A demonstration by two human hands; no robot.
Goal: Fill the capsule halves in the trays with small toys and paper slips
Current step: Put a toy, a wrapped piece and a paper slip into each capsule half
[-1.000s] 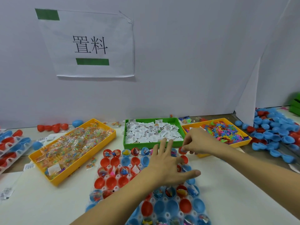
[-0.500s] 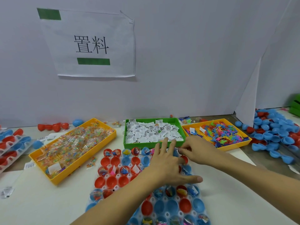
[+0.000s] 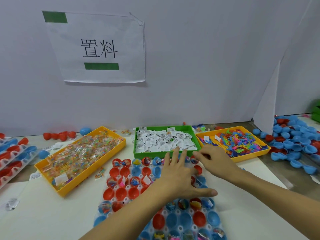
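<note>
A clear plastic capsule tray [image 3: 127, 187] lies in front of me with red and blue capsule halves in it. Some halves hold small toys and white paper slips, others hold nothing. My left hand [image 3: 180, 177] rests flat on the tray's right middle, fingers spread and straight. My right hand [image 3: 216, 160] hovers over the tray's far right corner with its fingers curled together; it seems to pinch a small toy. Behind stand a green tray of paper slips [image 3: 155, 154] and a yellow tray of coloured toys [image 3: 249, 157].
A long yellow tray of bagged toys [image 3: 90, 177] lies at the left. Stacked capsule trays [image 3: 12, 153] sit at the far left edge. A heap of loose blue and red capsule halves [image 3: 290, 142] fills the right. A white wall with a paper sign [image 3: 98, 47] closes the back.
My right hand has come from the yellow toy tray leftward and down to the capsule tray's far right corner. My left hand has stayed flat on the tray.
</note>
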